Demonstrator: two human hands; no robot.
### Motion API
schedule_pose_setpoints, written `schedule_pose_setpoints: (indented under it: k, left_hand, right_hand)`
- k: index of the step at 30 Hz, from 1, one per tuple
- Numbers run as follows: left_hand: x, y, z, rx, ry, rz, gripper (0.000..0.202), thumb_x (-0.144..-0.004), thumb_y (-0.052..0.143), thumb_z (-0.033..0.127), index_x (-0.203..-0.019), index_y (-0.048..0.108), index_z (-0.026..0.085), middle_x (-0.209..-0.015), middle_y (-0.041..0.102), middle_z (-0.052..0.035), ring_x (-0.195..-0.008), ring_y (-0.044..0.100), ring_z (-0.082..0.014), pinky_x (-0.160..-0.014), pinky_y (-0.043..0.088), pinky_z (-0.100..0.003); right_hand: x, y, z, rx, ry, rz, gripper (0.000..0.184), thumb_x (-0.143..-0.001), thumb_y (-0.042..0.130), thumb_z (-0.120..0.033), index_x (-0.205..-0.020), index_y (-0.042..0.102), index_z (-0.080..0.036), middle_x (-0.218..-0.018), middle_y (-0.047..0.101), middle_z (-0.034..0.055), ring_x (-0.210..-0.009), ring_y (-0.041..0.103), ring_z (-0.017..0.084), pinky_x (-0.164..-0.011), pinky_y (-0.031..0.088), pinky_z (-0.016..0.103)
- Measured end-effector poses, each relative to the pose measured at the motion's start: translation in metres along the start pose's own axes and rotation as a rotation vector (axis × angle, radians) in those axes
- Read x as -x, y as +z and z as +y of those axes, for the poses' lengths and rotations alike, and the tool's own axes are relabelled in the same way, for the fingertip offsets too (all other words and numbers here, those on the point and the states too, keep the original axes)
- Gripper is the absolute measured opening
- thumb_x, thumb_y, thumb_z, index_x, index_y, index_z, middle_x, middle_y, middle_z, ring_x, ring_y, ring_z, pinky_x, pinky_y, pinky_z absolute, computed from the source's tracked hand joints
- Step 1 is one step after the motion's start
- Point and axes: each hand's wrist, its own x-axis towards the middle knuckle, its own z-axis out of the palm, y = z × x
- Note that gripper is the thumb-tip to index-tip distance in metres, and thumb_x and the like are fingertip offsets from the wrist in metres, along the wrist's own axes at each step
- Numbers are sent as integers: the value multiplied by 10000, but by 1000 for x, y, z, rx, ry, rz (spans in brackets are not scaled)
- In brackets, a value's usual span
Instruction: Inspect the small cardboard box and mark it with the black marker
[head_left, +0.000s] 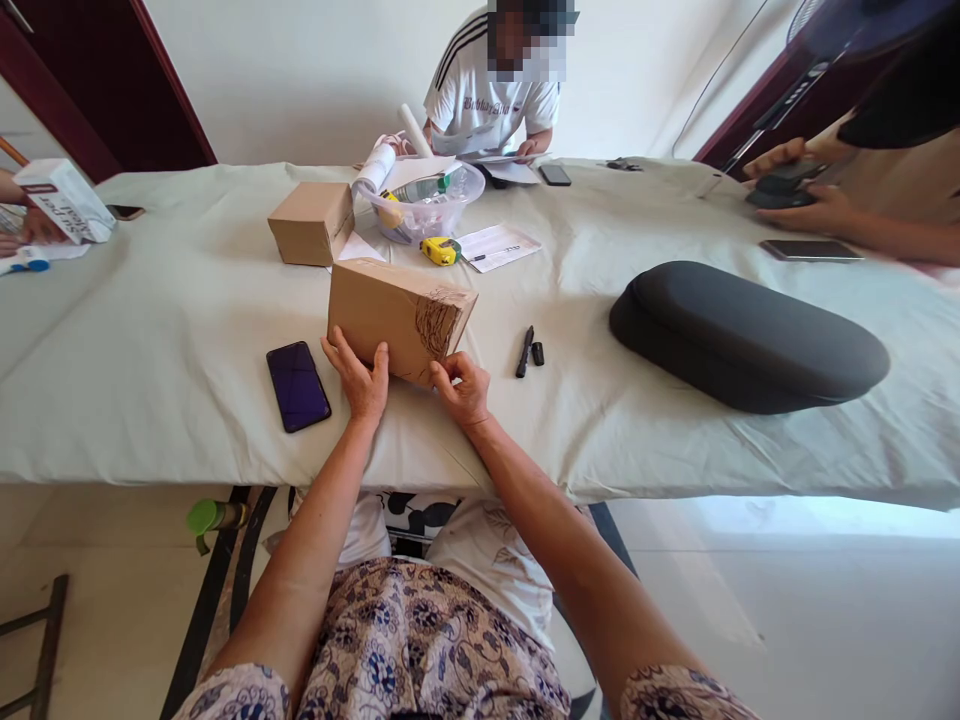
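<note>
A brown cardboard box (375, 312) stands slightly turned on the cloth in front of me, with dark scribbled lines across its right end. My left hand (361, 385) holds its lower left part, fingers along the side and thumb on the near face. At the lower right corner, my right hand (465, 388) has its thumb and forefinger pinched on the cardboard; the exact contact is partly hidden. To the right of the box lie a black marker (523, 356) and its separate cap (538, 354). A dark phone (298, 387) lies left of my left hand.
Behind stand a second cardboard box (309, 225) and a plastic basket (420, 218) of items. A yellow tape measure (440, 250) and a paper sheet (501, 246) are nearby. A large dark case (750, 335) occupies the right. Other people sit around the cloth-covered table (187, 400).
</note>
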Motion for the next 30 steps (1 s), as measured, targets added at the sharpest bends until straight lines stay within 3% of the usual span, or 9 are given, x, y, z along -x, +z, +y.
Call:
schedule_pose_setpoints:
  k: [6,8,10,12,14,18,23,26,30]
  left_hand:
    - [11,10,5,30,143,-169,720,-927,555,577,-1501,383,178,-1612,327,-218,-1546,264,-326,-1235,280,-527]
    - [13,12,5,49,146,-183,700,-931,542,590,-1486,411,186,-1587,371,-207,-1524,315,-313,-1221,313,-508]
    - [13,12,4,79,131,-178,694,-927,549,593,-1481,417,195,-1559,414,-197,-1499,358,-303,-1197,359,-488]
    - [12,11,2,110,111,-181,682,-928,554,580,-1477,418,198,-1539,441,-193,-1482,384,-299,-1163,406,-471]
    - [12,11,1,135,93,-184,659,-934,549,566,-1464,427,194,-1525,455,-195,-1459,415,-295,-1126,447,-454]
    - [11,14,-1,175,76,-164,627,-929,554,552,-1423,457,177,-1490,483,-203,-1397,481,-294,-1092,478,-443]
    - [10,14,-1,153,52,-134,614,-910,599,547,-1404,476,204,-1481,484,-192,-1409,465,-303,-1089,473,-448]
    - [12,13,1,141,51,-141,718,-858,662,595,-1426,459,204,-1531,410,-209,-1420,448,-321,-1040,507,-434]
    - [12,10,4,120,182,-89,770,-841,650,664,-1422,469,192,-1555,365,-220,-1474,378,-339,-1157,401,-495]
  right_hand:
    - [4,5,-4,-3,-145,-275,216,-922,515,-392,-832,621,-227,-676,648,-6,-522,516,107,-564,467,253]
    - [3,4,0,11,-137,-214,205,-928,513,-387,-867,625,-226,-691,648,-4,-529,516,111,-565,474,260]
    - [-1,1,6,40,-107,-44,219,-923,530,-427,-943,620,-229,-757,654,15,-603,564,138,-588,499,286]
    - [-8,-5,11,97,-100,132,337,-897,580,-503,-1091,602,-228,-939,674,75,-815,643,201,-687,550,351]
    - [-16,-11,14,174,-133,201,571,-851,635,-593,-1274,538,-222,-1221,626,158,-1135,618,285,-874,560,460]
    - [-29,-14,11,315,-185,58,887,-789,654,-727,-1470,389,-225,-1545,397,215,-1467,373,369,-1128,395,609]
    - [-33,-9,-1,376,-192,-60,850,-810,648,-709,-1483,390,-258,-1522,413,189,-1483,338,386,-1154,336,627]
    - [-35,-8,-9,390,-184,-42,759,-827,664,-654,-1446,453,-271,-1424,463,163,-1437,379,381,-1149,327,625]
    - [-38,-10,-17,356,-194,24,650,-836,671,-623,-1347,532,-246,-1298,501,147,-1329,464,344,-1107,392,576]
